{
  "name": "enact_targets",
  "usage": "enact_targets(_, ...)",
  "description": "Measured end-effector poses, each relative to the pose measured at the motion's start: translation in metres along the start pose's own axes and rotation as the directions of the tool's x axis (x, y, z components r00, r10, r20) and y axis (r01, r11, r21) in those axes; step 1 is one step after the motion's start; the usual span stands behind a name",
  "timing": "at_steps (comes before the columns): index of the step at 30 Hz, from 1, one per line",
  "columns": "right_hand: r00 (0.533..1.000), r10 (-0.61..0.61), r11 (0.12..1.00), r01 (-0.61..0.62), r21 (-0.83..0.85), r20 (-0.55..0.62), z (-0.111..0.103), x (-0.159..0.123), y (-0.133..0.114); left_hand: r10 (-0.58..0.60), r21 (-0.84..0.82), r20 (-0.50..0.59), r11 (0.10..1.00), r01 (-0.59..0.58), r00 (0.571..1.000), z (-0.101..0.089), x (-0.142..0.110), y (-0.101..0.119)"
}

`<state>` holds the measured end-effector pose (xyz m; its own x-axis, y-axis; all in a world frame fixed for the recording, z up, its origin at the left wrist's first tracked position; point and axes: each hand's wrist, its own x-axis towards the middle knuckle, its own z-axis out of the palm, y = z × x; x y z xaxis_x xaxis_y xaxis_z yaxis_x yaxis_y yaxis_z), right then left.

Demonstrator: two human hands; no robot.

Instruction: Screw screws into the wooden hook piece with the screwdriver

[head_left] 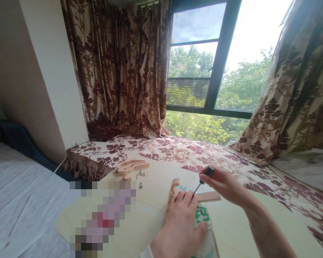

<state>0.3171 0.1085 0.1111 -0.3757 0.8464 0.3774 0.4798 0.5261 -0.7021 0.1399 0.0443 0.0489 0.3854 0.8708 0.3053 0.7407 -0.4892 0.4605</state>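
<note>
My right hand [223, 181] is closed around the black handle of a screwdriver [209, 171]. The metal shaft slants down to the left, its tip hidden behind the fingers of my left hand [181, 215]. That hand presses a light wooden piece [210, 196] with a hooked end down, fingers over it and thumb spread to the side. Beneath lies a flat package with green print [201, 214] in clear wrapping. Whether the screwdriver tip sits in a screw cannot be seen.
On the pale table [148, 215], more curved wooden pieces [133, 166] lie at the back left, with several small screws [140, 185] beside them. A blurred-out object [107, 215] lies on the left. Behind are a flowered window seat [161, 147], curtains [118, 71] and a window.
</note>
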Motion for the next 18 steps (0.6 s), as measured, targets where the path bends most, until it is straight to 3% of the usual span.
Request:
enact_targets(8, 1.0, -0.002, 1.0, 0.002, -0.002, -0.03, 0.007, -0.001, -0.012, -0.002, 0.08, 0.014, 0.997, 0.001, 1.0, 0.002, 0.002, 0.0)
enact_targets(18, 1.0, 0.012, 0.999, -0.013, 0.041, 0.02, 0.007, 0.0, -0.016, -0.048, 0.149, 0.031, 0.988, 0.043, 0.998, -0.002, -0.002, 0.005)
